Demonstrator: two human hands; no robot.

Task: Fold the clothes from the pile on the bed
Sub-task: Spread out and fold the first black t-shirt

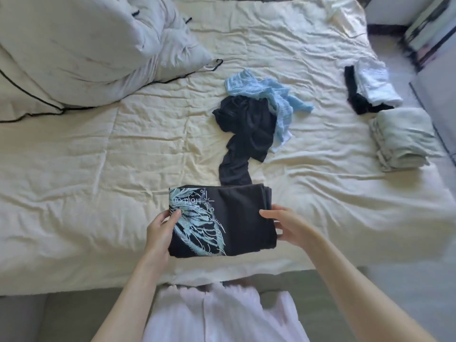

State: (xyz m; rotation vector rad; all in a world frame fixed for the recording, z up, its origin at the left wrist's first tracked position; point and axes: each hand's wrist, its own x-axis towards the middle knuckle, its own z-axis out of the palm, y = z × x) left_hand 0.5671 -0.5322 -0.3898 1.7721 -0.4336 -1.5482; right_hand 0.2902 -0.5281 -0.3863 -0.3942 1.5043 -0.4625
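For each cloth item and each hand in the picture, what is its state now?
Black printed T-shirt: folded, held at both sides.
Left hand: grips its left edge.
Right hand: grips its right edge.
Black garment: unfolded, crumpled.
Light blue knit: unfolded, crumpled.
White and black stack: folded.
Pale green stack: folded.

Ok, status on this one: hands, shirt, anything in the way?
Left hand and right hand grip folded black printed shirt by its sides. Unfolded pile beyond it. Nothing in the way.
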